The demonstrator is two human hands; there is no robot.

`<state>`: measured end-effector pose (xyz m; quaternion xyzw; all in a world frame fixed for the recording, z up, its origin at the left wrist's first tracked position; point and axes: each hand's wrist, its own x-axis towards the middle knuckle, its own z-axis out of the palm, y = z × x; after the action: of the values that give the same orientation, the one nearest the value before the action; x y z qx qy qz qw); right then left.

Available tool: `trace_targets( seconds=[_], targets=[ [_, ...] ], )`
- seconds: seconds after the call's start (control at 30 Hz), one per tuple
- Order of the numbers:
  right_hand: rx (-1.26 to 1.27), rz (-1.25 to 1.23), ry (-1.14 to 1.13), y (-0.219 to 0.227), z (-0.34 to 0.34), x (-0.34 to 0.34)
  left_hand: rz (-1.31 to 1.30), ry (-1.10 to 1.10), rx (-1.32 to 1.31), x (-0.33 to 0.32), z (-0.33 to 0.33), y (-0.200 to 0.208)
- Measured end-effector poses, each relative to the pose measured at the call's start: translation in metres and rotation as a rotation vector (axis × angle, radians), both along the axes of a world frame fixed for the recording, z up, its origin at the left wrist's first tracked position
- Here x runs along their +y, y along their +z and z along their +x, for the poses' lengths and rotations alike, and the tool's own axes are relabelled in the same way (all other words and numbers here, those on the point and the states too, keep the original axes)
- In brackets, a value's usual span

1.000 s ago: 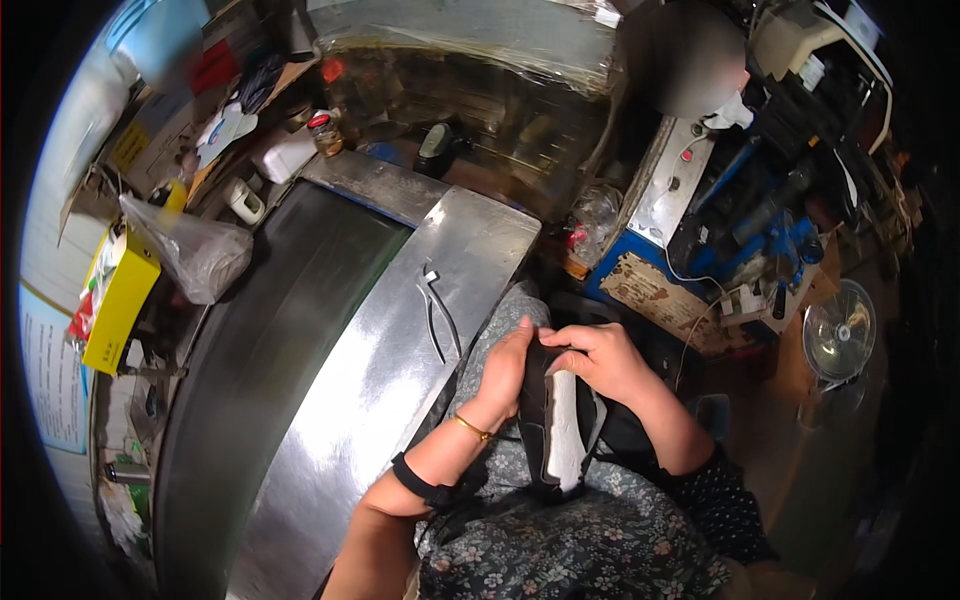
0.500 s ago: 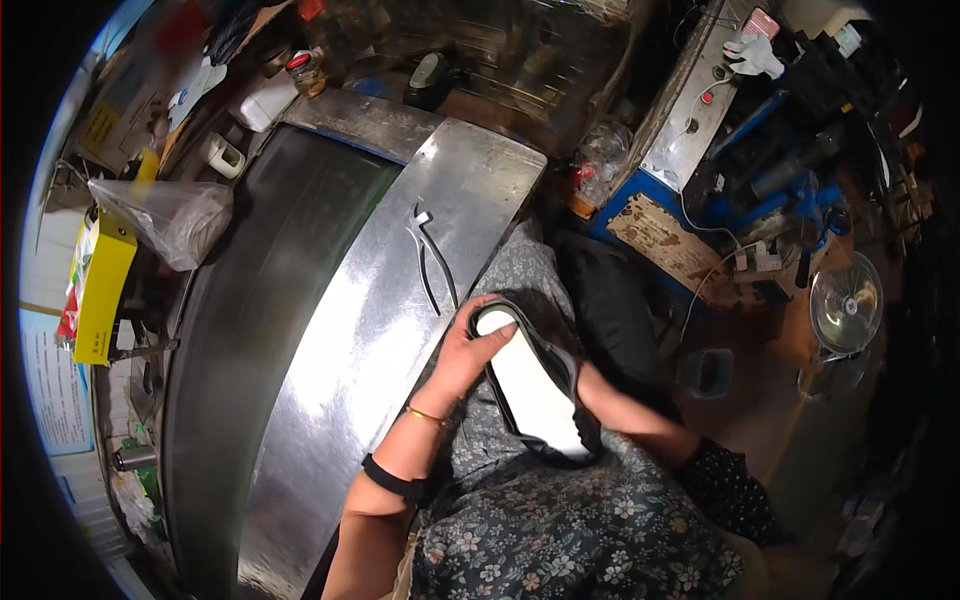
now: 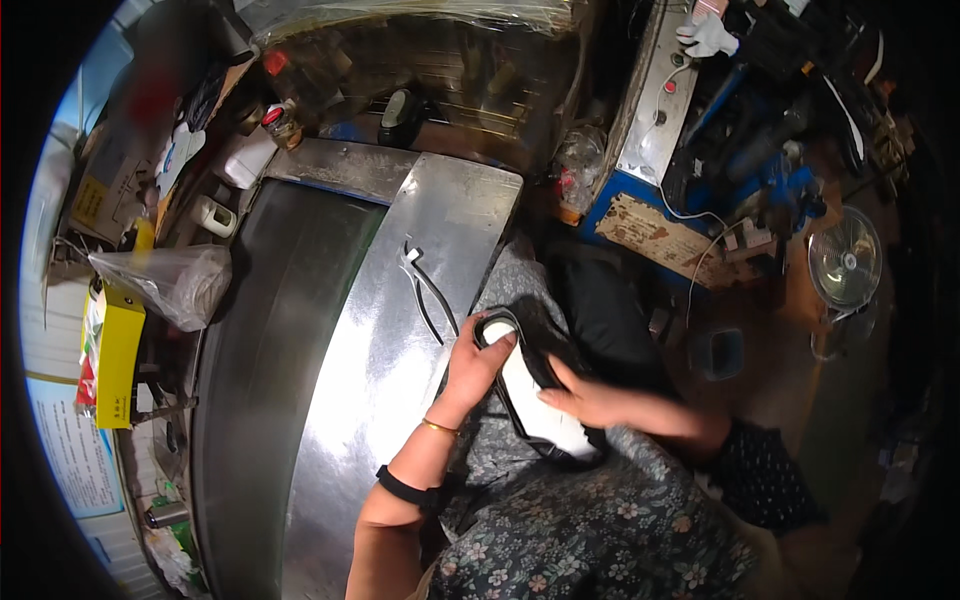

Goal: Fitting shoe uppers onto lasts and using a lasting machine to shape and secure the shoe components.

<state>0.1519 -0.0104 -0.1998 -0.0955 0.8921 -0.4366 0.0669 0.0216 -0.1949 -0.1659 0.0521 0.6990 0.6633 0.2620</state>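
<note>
A black shoe [image 3: 540, 345] lies bottom up across my lap, its heel end pointing away from me. A white sole-shaped face [image 3: 532, 393] shows inside its dark raised edge. My left hand [image 3: 477, 365] is closed round the far end, its thumb pressed on the white face. My right hand [image 3: 585, 398], slightly blurred, grips the right edge near the middle, fingertips over the white. On the metal bench top just beyond my left hand rest dark-handled pliers [image 3: 428, 295], apart from both hands.
Left of me runs a shiny metal bench top [image 3: 460, 200] beside a dark belt [image 3: 275, 330]. A plastic bag [image 3: 180, 285] and a yellow box [image 3: 120, 355] stand at the far left. On the right are a blue machine [image 3: 650, 215] and a fan [image 3: 845, 258].
My right hand has come up from behind the shoe's right side onto its edge and white face. My left hand keeps its hold. The whole view has shifted a little.
</note>
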Motion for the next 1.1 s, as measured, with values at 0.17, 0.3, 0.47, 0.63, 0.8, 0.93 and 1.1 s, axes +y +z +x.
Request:
trace_targets(
  seconds=[0.17,0.3,0.47,0.63,0.8,0.93,1.1],
  targets=[
    [-0.266,-0.316,-0.183,0.034,0.0,-0.014,0.664,-0.008,-0.549,-0.009,-0.038,0.015],
    [-0.275,-0.228,-0.166,0.076,-0.003,-0.037,0.622,0.158,-0.8,-0.013,-0.047,0.013],
    [-0.164,-0.451,-0.217,0.058,-0.009,-0.031,0.643,0.21,-0.567,-0.008,-0.037,-0.021],
    [-0.354,-0.508,-0.355,0.063,-0.021,-0.037,-0.45,0.297,0.033,0.011,0.002,-0.001],
    [-0.446,-0.153,-0.276,0.078,-0.038,-0.057,-1.327,-0.173,0.984,0.014,-0.019,0.052],
    [-0.255,-0.234,-0.342,0.04,-0.025,-0.063,-1.295,-0.46,0.745,-0.008,-0.038,0.055],
    [-0.347,-0.509,-0.398,0.034,-0.02,-0.056,-0.789,-0.409,0.304,-0.042,0.045,0.054]
  ],
)
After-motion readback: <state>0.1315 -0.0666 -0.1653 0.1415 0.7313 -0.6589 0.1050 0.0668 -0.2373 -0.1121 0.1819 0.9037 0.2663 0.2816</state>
